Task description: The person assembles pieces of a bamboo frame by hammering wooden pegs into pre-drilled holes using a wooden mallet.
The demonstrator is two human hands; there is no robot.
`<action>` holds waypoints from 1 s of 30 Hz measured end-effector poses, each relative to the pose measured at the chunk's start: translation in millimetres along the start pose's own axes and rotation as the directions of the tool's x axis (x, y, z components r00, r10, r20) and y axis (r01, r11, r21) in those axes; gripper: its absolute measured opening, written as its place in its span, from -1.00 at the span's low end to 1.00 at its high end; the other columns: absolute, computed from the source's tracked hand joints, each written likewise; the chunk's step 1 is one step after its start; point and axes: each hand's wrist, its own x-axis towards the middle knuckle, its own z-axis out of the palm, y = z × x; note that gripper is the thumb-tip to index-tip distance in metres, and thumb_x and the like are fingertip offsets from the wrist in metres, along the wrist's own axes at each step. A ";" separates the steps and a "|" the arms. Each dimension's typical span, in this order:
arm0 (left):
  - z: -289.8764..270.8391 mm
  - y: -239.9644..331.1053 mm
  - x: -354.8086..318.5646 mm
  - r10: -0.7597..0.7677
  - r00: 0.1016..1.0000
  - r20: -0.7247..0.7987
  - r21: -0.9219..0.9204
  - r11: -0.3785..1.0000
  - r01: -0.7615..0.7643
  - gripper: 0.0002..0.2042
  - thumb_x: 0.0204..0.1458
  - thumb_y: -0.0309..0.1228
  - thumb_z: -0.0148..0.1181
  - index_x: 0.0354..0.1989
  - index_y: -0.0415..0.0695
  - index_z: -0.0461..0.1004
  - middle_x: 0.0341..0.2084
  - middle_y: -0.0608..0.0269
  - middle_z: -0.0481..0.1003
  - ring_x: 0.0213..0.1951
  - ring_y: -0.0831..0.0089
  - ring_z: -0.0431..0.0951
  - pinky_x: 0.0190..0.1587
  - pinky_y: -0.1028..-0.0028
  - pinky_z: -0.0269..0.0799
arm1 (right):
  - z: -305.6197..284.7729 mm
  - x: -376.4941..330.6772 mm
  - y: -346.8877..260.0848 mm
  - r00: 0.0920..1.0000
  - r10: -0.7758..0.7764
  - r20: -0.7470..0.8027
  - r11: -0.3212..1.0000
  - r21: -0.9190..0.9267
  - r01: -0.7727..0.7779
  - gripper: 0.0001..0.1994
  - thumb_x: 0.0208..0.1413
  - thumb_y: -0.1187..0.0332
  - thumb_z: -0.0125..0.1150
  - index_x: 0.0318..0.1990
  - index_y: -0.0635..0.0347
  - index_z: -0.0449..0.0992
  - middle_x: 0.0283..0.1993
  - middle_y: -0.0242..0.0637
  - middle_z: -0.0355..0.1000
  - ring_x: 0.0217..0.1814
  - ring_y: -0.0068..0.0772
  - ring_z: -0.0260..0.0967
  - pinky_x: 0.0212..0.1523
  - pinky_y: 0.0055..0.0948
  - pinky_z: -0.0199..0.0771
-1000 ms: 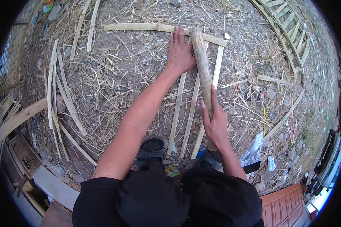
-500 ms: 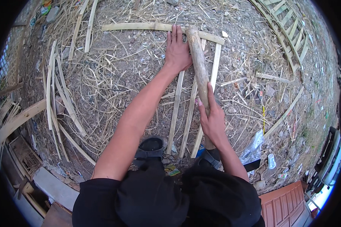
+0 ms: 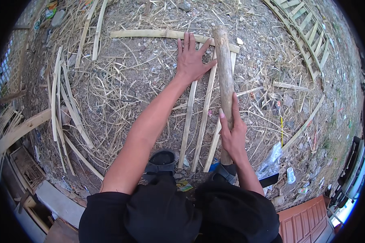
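My left hand (image 3: 192, 61) lies spread over a pale bamboo strip (image 3: 144, 33) on the ground, fingertips on the strip and thumb stretched to the right. In my right hand (image 3: 234, 137) is a thick, round wooden stick (image 3: 223, 67), gripped along its lower part. The stick's far end overlaps the right part of the crosswise strip; whether it touches cannot be made out. Three narrow bamboo slats, among them a left slat (image 3: 187, 123) and a middle slat (image 3: 203, 123), run from the crosswise strip toward my feet. The stick partly covers the right slat (image 3: 213, 152).
Loose bamboo strips (image 3: 53, 95) lie to the left. A slatted bamboo frame (image 3: 302, 30) rests at the far right. Near my right forearm are a clear plastic bag (image 3: 270, 158) and a plastic cup (image 3: 290, 175). A reddish panelled door (image 3: 304, 220) lies at the lower right.
The stick's far end has swung right and now points more nearly straight ahead. My left hand's fingers have spread wider, and my right hand has shifted slightly right with the stick.
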 end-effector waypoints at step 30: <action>-6.9 -14.6 34.6 -0.181 0.977 0.112 -0.062 0.980 0.189 0.07 -0.36 0.50 0.37 0.28 -0.02 0.40 0.37 0.10 0.09 0.51 0.14 -0.14 0.37 -0.47 -0.70 | -8.1 -22.1 20.1 0.995 0.103 -0.004 0.994 0.023 -0.103 -0.31 0.36 0.35 0.09 0.57 0.07 -0.04 0.06 0.24 0.55 0.03 0.15 0.60 0.01 -0.14 0.57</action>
